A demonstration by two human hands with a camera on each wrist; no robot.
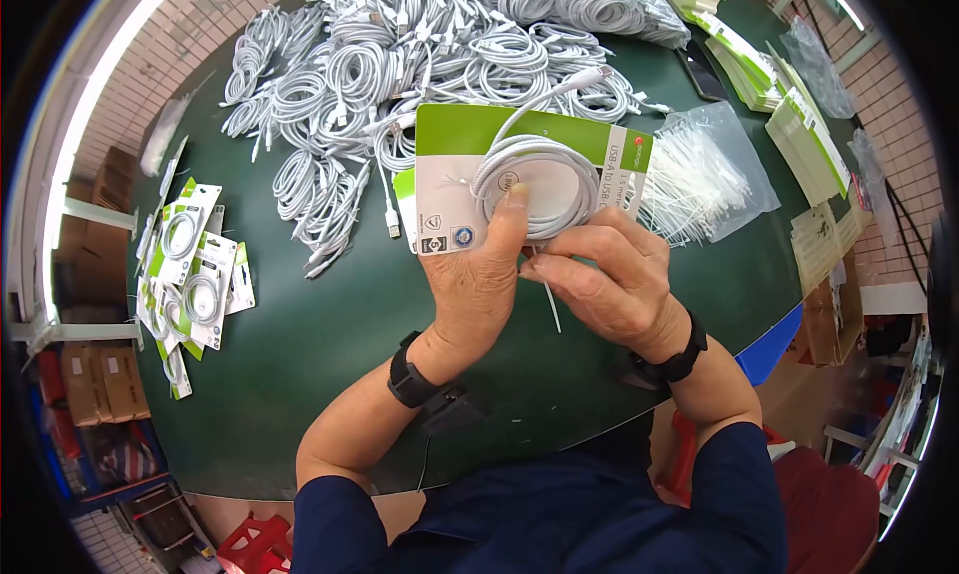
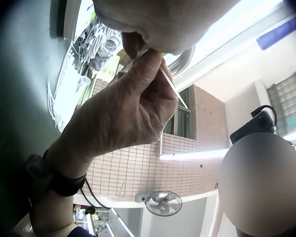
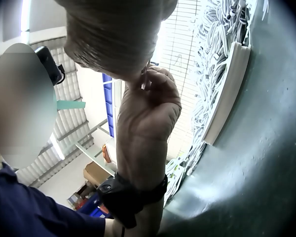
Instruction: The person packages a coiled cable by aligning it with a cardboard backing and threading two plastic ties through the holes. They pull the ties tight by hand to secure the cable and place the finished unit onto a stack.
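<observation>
My left hand (image 1: 478, 279) holds a white and green packaging card (image 1: 450, 189) upright over the table. Its thumb presses a coiled white USB cable (image 1: 559, 164) against the card's face. Just below the card's lower edge, my right hand (image 1: 604, 274) pinches a thin white cable tie (image 1: 551, 309); the tie's tail hangs down between both hands. In the left wrist view the right hand's fingers (image 2: 138, 84) pinch the tie (image 2: 175, 91) from behind the card. The right wrist view shows the left hand (image 3: 148, 108) from below, beside the card's edge (image 3: 227, 94).
A big pile of coiled white cables (image 1: 400, 64) covers the far part of the green table (image 1: 330, 344). A clear bag of cable ties (image 1: 704, 174) lies right of the card. Several finished carded cables (image 1: 190, 264) lie at left. Stacks of blank cards (image 1: 799, 144) stand at right.
</observation>
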